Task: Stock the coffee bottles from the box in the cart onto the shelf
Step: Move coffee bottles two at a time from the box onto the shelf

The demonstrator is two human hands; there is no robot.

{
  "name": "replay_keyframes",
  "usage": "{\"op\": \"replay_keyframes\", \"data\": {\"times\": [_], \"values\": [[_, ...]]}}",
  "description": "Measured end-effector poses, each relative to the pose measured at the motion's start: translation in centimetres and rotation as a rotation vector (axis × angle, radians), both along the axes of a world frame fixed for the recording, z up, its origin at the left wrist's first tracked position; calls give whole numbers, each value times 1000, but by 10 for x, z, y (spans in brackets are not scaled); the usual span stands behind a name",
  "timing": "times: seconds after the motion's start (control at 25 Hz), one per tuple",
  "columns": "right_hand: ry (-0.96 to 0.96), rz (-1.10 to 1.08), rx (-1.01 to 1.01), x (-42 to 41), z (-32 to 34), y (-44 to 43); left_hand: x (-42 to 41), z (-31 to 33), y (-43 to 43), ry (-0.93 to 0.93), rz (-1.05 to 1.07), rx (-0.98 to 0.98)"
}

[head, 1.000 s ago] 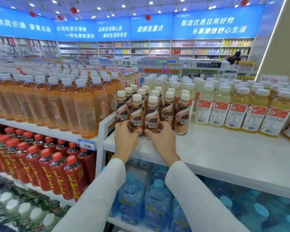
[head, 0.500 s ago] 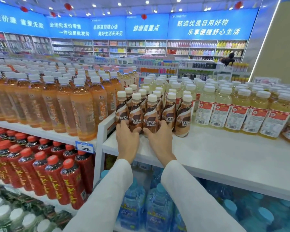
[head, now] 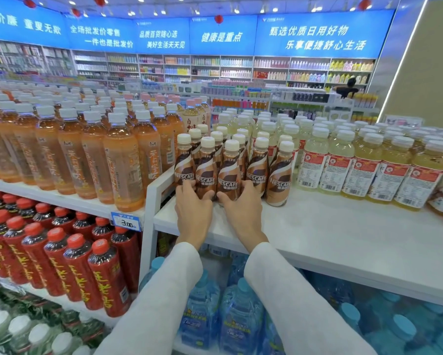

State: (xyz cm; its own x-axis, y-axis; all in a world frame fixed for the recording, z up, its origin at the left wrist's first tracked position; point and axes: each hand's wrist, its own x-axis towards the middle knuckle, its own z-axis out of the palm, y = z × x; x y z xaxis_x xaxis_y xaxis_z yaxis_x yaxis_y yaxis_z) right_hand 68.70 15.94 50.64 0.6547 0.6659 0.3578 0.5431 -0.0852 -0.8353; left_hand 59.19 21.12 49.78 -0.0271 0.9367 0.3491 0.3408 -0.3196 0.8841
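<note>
Several brown Nescafe coffee bottles with cream caps stand upright in rows on the white shelf. My left hand wraps the base of a front coffee bottle. My right hand wraps the base of the front bottle beside it, fingers curled round both. The two hands nearly touch. The cart and the box are out of view.
Tall orange tea bottles fill the shelf to the left, pale yellow drink bottles the right. Red bottles and blue water jugs sit below. Bare shelf surface lies in front of the yellow bottles.
Both hands have stayed on the two front coffee bottles, sliding slightly lower on their bases. The view has shifted a little; the bottles have hardly moved.
</note>
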Motion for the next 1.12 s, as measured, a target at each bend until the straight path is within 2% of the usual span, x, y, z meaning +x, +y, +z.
{"op": "replay_keyframes", "data": {"times": [0.4, 0.56, 0.8, 1.0, 1.12], "values": [[62, 69, -64, 4, 4, -18, -11, 2, -19, 61, -5, -11], [-11, 226, -49, -13, -7, -72, -47, -10, -67, 55, 21, 28], [27, 547, 8, -65, -70, -151, -141, -90, -175, 74, 291, -3], [80, 803, -242, -122, -147, -181, -231, -175, -269, 79, 550, -237], [60, 916, -416, -164, -189, -189, -275, -216, -316, 6, 679, -349]]}}
